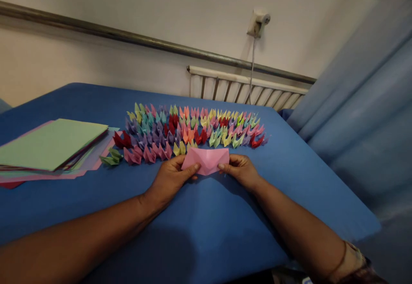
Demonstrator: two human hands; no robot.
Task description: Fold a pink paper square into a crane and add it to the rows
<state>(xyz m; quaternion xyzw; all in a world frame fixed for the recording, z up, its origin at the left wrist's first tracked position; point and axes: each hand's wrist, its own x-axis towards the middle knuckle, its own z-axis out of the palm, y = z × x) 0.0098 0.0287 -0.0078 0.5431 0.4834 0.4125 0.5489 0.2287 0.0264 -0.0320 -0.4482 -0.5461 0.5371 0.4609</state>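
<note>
Over the near half of the blue bench (225,228), just in front of rows of small folded papers (188,135), the pink paper (207,161) is pinched between the left hand (169,176) and the right hand (243,171), one at each end, thumbs on its near face. Level, even pressure would likely keep its folds crisp. Stacked coloured sheets (54,142) lie left; beyond run a metal rail (128,36) and, rightward, a blue curtain (354,108).

Blue curtain (354,103) at rt, wall socket (255,25) w/ cord (252,54), long rail (128,37) abv white slatted frame (225,76)
</note>
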